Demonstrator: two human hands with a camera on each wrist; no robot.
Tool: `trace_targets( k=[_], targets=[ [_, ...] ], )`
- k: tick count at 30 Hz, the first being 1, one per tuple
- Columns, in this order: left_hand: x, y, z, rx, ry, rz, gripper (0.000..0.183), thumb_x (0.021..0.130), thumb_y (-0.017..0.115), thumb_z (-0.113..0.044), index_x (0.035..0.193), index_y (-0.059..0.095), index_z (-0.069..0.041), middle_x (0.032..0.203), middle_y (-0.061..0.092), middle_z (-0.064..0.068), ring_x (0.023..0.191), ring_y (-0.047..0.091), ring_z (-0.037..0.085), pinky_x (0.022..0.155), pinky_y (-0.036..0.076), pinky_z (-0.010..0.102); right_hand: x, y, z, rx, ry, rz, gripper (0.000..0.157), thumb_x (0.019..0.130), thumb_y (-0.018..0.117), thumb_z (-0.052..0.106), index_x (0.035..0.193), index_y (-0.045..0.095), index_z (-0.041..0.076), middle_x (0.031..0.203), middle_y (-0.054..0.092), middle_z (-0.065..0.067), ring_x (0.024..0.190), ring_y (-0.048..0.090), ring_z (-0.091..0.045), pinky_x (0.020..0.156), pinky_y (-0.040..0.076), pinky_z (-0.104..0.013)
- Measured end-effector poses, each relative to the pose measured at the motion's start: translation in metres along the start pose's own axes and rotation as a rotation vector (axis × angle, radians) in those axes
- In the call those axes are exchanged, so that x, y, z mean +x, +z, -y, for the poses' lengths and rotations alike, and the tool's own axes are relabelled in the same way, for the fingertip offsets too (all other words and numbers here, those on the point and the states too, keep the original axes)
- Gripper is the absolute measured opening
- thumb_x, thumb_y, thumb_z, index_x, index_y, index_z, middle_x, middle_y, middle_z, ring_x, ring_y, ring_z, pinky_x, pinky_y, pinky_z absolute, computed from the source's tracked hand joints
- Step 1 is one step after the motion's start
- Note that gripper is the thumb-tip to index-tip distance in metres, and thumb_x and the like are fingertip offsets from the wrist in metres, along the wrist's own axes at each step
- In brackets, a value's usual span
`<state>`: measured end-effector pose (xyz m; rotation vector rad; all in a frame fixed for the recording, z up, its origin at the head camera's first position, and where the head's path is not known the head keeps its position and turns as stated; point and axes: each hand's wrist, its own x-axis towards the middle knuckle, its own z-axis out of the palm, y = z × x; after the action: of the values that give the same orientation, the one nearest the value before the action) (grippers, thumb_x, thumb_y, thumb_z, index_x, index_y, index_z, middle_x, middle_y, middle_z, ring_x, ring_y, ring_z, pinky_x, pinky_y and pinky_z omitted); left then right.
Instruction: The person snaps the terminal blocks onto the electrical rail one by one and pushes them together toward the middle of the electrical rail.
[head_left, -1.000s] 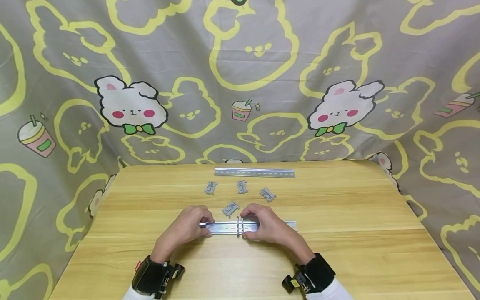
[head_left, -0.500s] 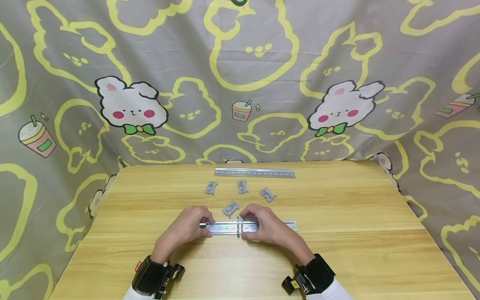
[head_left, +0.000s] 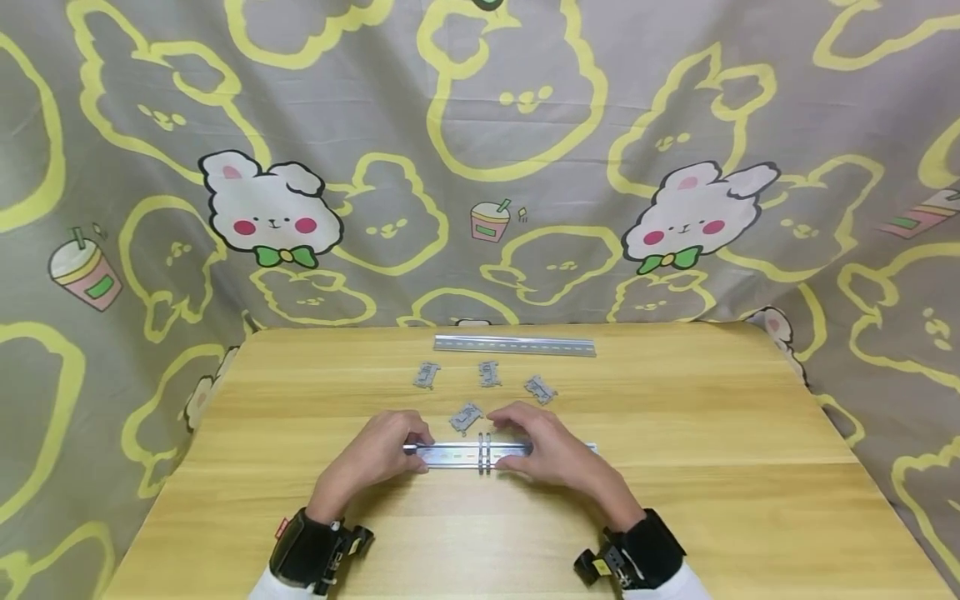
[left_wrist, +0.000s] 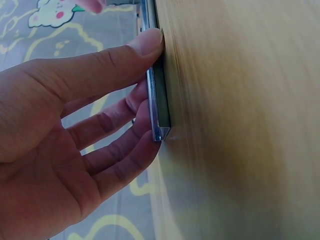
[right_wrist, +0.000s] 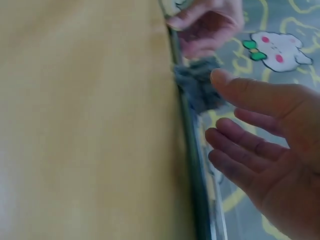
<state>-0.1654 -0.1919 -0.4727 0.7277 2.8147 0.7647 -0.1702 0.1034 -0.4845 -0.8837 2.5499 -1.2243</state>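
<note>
A slotted metal DIN rail point(head_left: 448, 456) lies across the near middle of the table. My left hand point(head_left: 381, 450) grips its left end; in the left wrist view the thumb point(left_wrist: 147, 42) presses one edge and the fingers lie along the other. Two thin grey terminal blocks point(head_left: 484, 454) stand side by side across the rail near its middle. Just right of them hovers my right hand point(head_left: 553, 447), thumb and fingers spread and holding nothing. The right wrist view shows the clipped blocks point(right_wrist: 200, 85), blurred, beyond the thumb tip. Behind the rail, a loose terminal block point(head_left: 467, 417) lies closest to my right fingertips.
Farther back lie three more loose grey terminal blocks point(head_left: 427, 375), spread in a row. A second slotted rail point(head_left: 514, 345) lies near the table's back edge. A patterned curtain point(head_left: 405, 167) hangs behind and beside the wooden table point(head_left: 712, 467).
My right hand has let go of the terminal blocks and moved slightly right, its fingers spreading. The left hand keeps its grip on the rail. The head view has shifted slightly.
</note>
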Motion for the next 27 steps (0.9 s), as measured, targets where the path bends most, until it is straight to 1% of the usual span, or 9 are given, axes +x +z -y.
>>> trace_targets(
  k=[2, 4, 6, 10, 12, 16, 21, 23, 27],
  targets=[
    [0.001, 0.000, 0.000, -0.004, -0.003, 0.009, 0.028, 0.071, 0.094, -0.012, 0.094, 0.078, -0.010, 0.089, 0.069, -0.004, 0.080, 0.062, 0.015, 0.074, 0.053, 0.033, -0.002, -0.010, -0.002, -0.013, 0.004, -0.022, 0.059, 0.085, 0.083, 0.010, 0.139, 0.059, 0.008, 0.134, 0.063, -0.007, 0.124, 0.059, -0.024, 0.106, 0.048, -0.041],
    [0.003, 0.001, 0.000, 0.001, 0.000, 0.012, 0.028, 0.071, 0.094, -0.013, 0.094, 0.078, -0.011, 0.089, 0.069, -0.004, 0.081, 0.062, 0.015, 0.074, 0.053, 0.033, -0.001, -0.021, -0.005, -0.061, 0.009, -0.043, 0.056, 0.087, 0.079, 0.006, 0.139, 0.059, 0.008, 0.136, 0.062, -0.006, 0.126, 0.058, -0.026, 0.107, 0.048, -0.043],
    [0.003, 0.000, 0.000, 0.004, -0.002, 0.012, 0.028, 0.071, 0.094, -0.013, 0.094, 0.078, -0.011, 0.089, 0.070, -0.005, 0.080, 0.062, 0.015, 0.074, 0.052, 0.033, 0.003, -0.032, -0.009, -0.139, 0.000, -0.053, 0.056, 0.086, 0.077, 0.000, 0.139, 0.059, 0.009, 0.137, 0.061, -0.007, 0.128, 0.057, -0.028, 0.106, 0.048, -0.045],
    [0.003, 0.000, -0.001, -0.002, -0.003, 0.012, 0.028, 0.071, 0.094, -0.012, 0.095, 0.079, -0.011, 0.090, 0.070, -0.004, 0.081, 0.062, 0.015, 0.074, 0.052, 0.032, 0.015, -0.050, -0.019, -0.294, -0.044, -0.028, 0.054, 0.084, 0.070, -0.014, 0.135, 0.062, 0.003, 0.136, 0.060, -0.012, 0.125, 0.058, -0.030, 0.102, 0.051, -0.044],
    [0.003, 0.001, -0.001, -0.007, -0.003, 0.012, 0.028, 0.071, 0.094, -0.012, 0.095, 0.079, -0.010, 0.090, 0.070, -0.003, 0.081, 0.063, 0.015, 0.074, 0.053, 0.032, 0.021, -0.055, -0.024, -0.364, -0.069, -0.006, 0.055, 0.082, 0.066, -0.020, 0.133, 0.063, 0.000, 0.135, 0.059, -0.015, 0.126, 0.057, -0.032, 0.103, 0.050, -0.045],
    [0.003, 0.001, 0.000, -0.002, -0.003, 0.011, 0.028, 0.071, 0.093, -0.013, 0.095, 0.079, -0.010, 0.090, 0.070, -0.004, 0.082, 0.063, 0.015, 0.076, 0.053, 0.034, 0.029, -0.060, -0.031, -0.444, -0.086, 0.063, 0.060, 0.078, 0.057, -0.027, 0.132, 0.063, -0.002, 0.135, 0.058, -0.018, 0.127, 0.055, -0.035, 0.106, 0.048, -0.046],
    [0.003, 0.000, 0.001, 0.002, -0.012, 0.011, 0.028, 0.072, 0.093, -0.013, 0.096, 0.079, -0.011, 0.091, 0.070, -0.004, 0.082, 0.063, 0.015, 0.077, 0.053, 0.034, 0.037, -0.058, -0.035, -0.470, -0.083, 0.152, 0.058, 0.082, 0.055, -0.027, 0.134, 0.061, -0.004, 0.135, 0.057, -0.018, 0.127, 0.054, -0.034, 0.109, 0.046, -0.045],
    [0.002, 0.000, 0.002, 0.003, -0.011, 0.013, 0.028, 0.071, 0.093, -0.012, 0.096, 0.079, -0.010, 0.090, 0.070, -0.004, 0.082, 0.063, 0.015, 0.076, 0.053, 0.034, 0.039, -0.057, -0.036, -0.473, -0.075, 0.170, 0.059, 0.081, 0.055, -0.028, 0.135, 0.060, -0.005, 0.132, 0.057, -0.017, 0.124, 0.055, -0.033, 0.107, 0.047, -0.044],
    [0.001, -0.001, 0.002, 0.002, -0.018, 0.018, 0.028, 0.071, 0.093, -0.011, 0.096, 0.079, -0.010, 0.091, 0.070, -0.003, 0.082, 0.063, 0.016, 0.075, 0.053, 0.034, 0.041, -0.055, -0.037, -0.471, -0.046, 0.181, 0.063, 0.075, 0.055, -0.028, 0.134, 0.061, -0.006, 0.128, 0.057, -0.015, 0.118, 0.057, -0.029, 0.103, 0.050, -0.042]
  ],
)
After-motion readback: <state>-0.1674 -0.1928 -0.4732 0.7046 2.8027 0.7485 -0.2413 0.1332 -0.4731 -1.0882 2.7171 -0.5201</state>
